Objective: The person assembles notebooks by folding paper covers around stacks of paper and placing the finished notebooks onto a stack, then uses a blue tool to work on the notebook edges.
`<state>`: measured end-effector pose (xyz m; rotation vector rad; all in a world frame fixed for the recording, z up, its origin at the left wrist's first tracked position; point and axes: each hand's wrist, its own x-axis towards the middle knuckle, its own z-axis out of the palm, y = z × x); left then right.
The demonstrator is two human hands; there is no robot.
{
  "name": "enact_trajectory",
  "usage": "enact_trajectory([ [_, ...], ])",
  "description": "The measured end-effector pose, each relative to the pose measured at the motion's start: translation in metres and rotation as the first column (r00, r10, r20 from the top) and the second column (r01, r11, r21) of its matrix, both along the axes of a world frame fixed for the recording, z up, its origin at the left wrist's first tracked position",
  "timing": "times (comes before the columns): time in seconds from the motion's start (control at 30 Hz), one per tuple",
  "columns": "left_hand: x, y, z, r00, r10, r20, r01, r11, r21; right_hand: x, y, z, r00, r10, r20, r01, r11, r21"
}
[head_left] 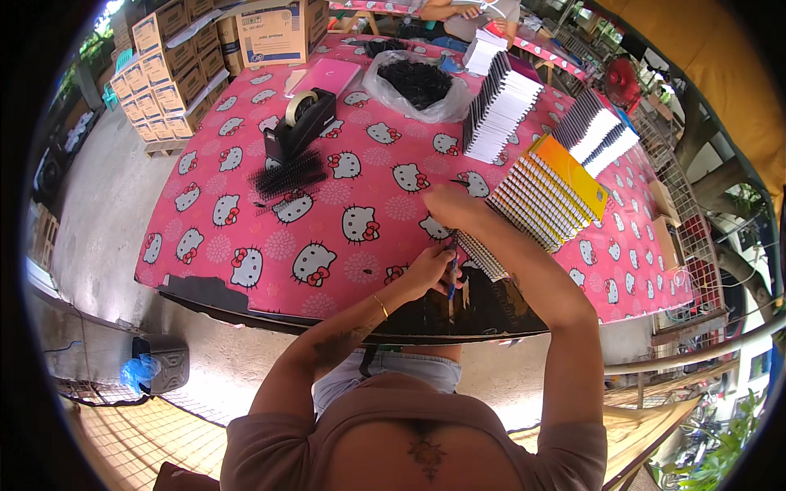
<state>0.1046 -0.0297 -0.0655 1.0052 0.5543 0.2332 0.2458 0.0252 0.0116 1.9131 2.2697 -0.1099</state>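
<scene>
At the near table edge, my left hand (435, 272) is closed around a slim blue-handled tool (452, 270) whose exact kind is unclear. My right arm reaches across to the left, and my right hand (453, 206) is curled just beyond the left one. Its fingers are blurred, and what they hold is unclear. A spiral-bound notebook (483, 255) lies beside my hands, partly covered by my right forearm. Right of it leans a stack of yellow-orange notebooks (547, 196) with white spiral bindings. The table (270, 237) has a pink patterned cover.
Black plastic coils (288, 178) lie by a tape dispenser (301, 127). More coils fill a clear plastic bag (419, 83). Tall notebook stacks (501, 110) stand at the far right. Cardboard boxes (164, 69) are piled far left. Another person (475, 20) is across the table.
</scene>
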Motion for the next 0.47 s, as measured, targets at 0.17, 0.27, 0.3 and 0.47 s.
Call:
enact_trajectory([
  [0.17, 0.005, 0.005, 0.001, 1.0, 0.021, -0.022, -0.022, 1.0, -0.013, -0.006, 0.005, 0.009, 1.0, 0.018, -0.014, -0.018, 1.0, 0.005],
  [0.27, 0.006, 0.007, 0.007, 0.998, 0.051, -0.037, -0.051, 0.999, -0.002, -0.002, 0.0, 0.011, 0.991, 0.017, 0.132, 0.004, 0.988, -0.156],
  [0.3, 0.011, 0.006, 0.005, 0.999, 0.032, -0.039, -0.03, 0.999, 0.029, 0.007, -0.003, 0.0, 0.989, 0.015, 0.149, 0.006, 0.989, -0.145],
  [0.47, 0.008, 0.007, -0.01, 0.999, -0.028, -0.027, 0.031, 0.991, 0.133, 0.009, -0.001, -0.011, 0.994, -0.045, 0.099, 0.057, 0.992, -0.113],
])
